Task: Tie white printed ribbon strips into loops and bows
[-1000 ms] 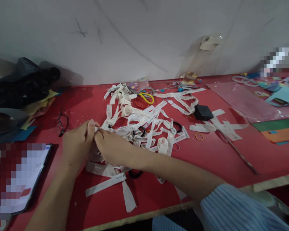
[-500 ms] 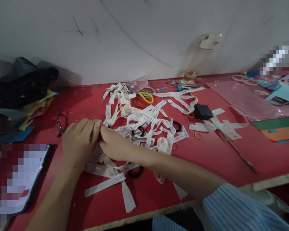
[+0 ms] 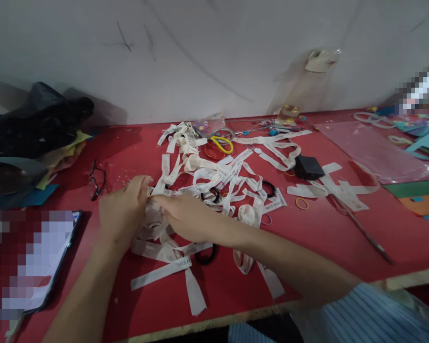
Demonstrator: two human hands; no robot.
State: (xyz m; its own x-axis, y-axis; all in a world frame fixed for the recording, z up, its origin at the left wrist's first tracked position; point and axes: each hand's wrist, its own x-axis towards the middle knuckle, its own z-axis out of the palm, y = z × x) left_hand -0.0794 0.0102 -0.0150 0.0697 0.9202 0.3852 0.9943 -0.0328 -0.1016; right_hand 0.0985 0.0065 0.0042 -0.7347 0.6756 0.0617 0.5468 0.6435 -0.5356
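Observation:
A tangle of white printed ribbon strips (image 3: 214,183) lies spread over the red table (image 3: 321,238). My left hand (image 3: 123,216) and my right hand (image 3: 188,216) meet at the pile's left edge, both closed in a pinch on the same white ribbon strip (image 3: 153,209) between them. Loose strips (image 3: 164,271) lie below my hands near the front edge. A black hair band (image 3: 205,257) lies just under my right wrist, and other black bands (image 3: 270,188) sit among the ribbons.
A pair of glasses (image 3: 96,180) lies left of my hands. A phone (image 3: 39,259) sits at the lower left. A small black box (image 3: 307,166), rubber bands (image 3: 302,203), a thin stick (image 3: 364,233), coloured paper sheets (image 3: 414,195) and a black bag (image 3: 39,124) surround the pile.
My hands have stayed together on the ribbon; my right hand has turned a little, its fingers now reaching over the strip. The view has shifted slightly.

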